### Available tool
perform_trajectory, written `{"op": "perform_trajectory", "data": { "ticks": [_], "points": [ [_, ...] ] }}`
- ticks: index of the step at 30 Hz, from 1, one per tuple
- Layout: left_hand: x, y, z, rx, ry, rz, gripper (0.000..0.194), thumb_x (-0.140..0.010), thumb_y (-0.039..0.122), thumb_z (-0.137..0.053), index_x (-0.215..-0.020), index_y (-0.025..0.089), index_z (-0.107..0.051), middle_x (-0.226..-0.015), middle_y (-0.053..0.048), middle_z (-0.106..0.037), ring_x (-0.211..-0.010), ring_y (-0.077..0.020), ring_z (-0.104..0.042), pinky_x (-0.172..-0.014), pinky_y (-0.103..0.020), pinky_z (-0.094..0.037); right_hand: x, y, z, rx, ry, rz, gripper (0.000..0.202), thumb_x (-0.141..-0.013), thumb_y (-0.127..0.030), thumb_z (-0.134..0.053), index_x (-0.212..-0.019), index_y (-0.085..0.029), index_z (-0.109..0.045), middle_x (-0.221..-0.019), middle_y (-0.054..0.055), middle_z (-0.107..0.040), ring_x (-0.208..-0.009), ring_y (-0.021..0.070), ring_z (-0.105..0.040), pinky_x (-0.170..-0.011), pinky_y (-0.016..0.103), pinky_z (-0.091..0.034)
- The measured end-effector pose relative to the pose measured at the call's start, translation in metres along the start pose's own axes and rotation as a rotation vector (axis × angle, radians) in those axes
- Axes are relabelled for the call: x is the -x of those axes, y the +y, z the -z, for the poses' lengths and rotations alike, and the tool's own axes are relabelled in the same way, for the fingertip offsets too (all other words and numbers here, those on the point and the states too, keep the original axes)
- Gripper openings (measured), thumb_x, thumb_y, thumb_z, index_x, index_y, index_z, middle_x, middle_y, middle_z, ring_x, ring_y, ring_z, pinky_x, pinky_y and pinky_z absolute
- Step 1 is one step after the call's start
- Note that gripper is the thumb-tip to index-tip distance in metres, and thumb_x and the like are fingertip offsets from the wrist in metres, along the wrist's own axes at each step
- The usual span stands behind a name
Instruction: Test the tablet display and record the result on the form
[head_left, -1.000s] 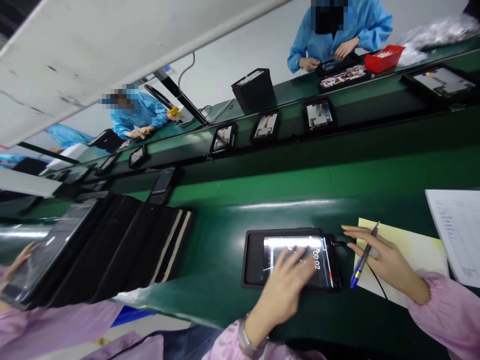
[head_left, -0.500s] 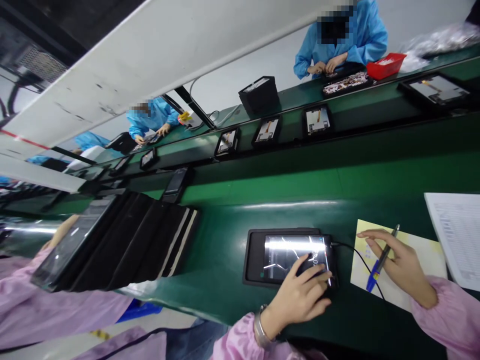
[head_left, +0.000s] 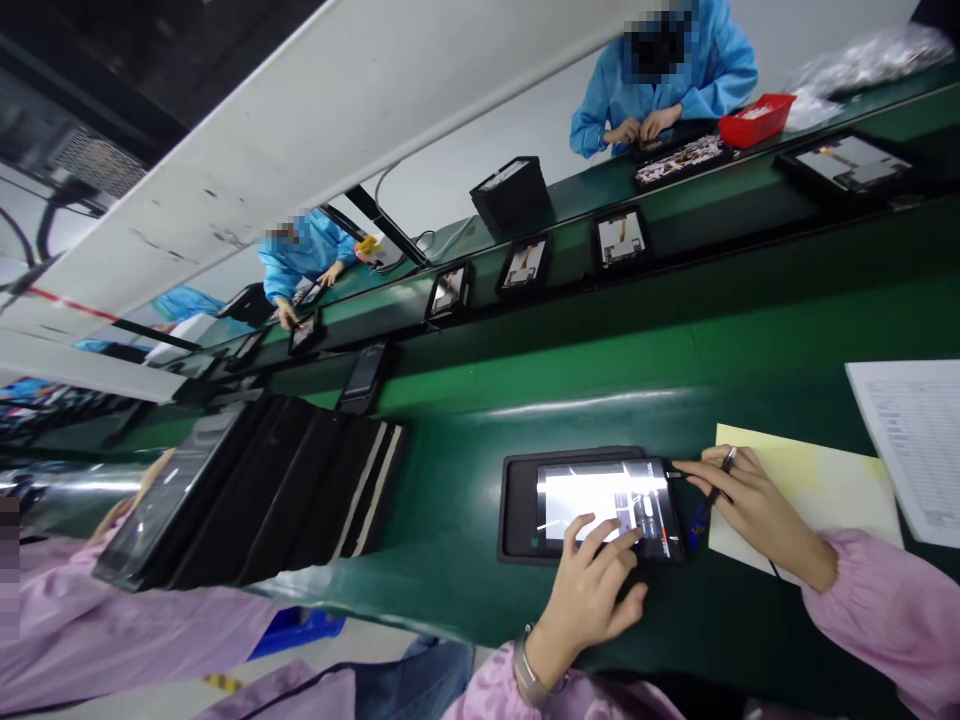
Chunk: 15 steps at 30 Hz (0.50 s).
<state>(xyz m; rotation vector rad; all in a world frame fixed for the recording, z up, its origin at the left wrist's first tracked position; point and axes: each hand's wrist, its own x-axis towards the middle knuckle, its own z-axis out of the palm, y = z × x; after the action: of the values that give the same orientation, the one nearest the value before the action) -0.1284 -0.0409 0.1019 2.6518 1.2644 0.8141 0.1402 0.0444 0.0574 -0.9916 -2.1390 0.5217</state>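
Green belt surface (head_left: 465,560) carries a black tablet (head_left: 592,505), which lies directly under the left hand (head_left: 592,590) and just to the left of the right hand (head_left: 754,510). The left hand has its fingers spread apart, and the fingertips (head_left: 634,535) rest on the lower edge of the lit screen; it grips nothing. The right hand is closed around a pen (head_left: 712,495) with a blue grip, and its forefinger reaches to the upper right corner of the tablet, where a thin black cable joins it.

Half a second ago the right hand was further to the right, over the yellow paper (head_left: 817,480), with the pen pointing up and away from the tablet; now it has come to the tablet's corner and the pen lies lower. The left hand has slid a little to the left, so more of the bright screen shows. A second ago it covered the middle of the screen.

On the screen there are some small marks, too blurred to read. A white printed sheet (head_left: 911,440) lies beyond the right hand, past the yellow paper; its lines of text are also too small to read.
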Motion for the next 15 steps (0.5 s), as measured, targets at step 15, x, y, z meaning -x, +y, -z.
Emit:
{"op": "perform_trajectory", "data": {
  "ticks": [15],
  "points": [
    [-0.001,-0.002,0.003,0.027,0.112,-0.056,0.031,-0.107,0.033,-0.033,-0.093,0.02,-0.057,-0.115,-0.004,-0.076,-0.116,-0.0211,-0.063,-0.11,-0.043,-0.027,-0.013,-0.022,0.009,-0.049,0.117,-0.037,0.027,-0.12,-0.033,-0.037,-0.128,-0.025,-0.061,-0.106,0.006,-0.055,-0.096,0.0296,-0.055,-0.088,0.044,-0.04]
  ]
}}
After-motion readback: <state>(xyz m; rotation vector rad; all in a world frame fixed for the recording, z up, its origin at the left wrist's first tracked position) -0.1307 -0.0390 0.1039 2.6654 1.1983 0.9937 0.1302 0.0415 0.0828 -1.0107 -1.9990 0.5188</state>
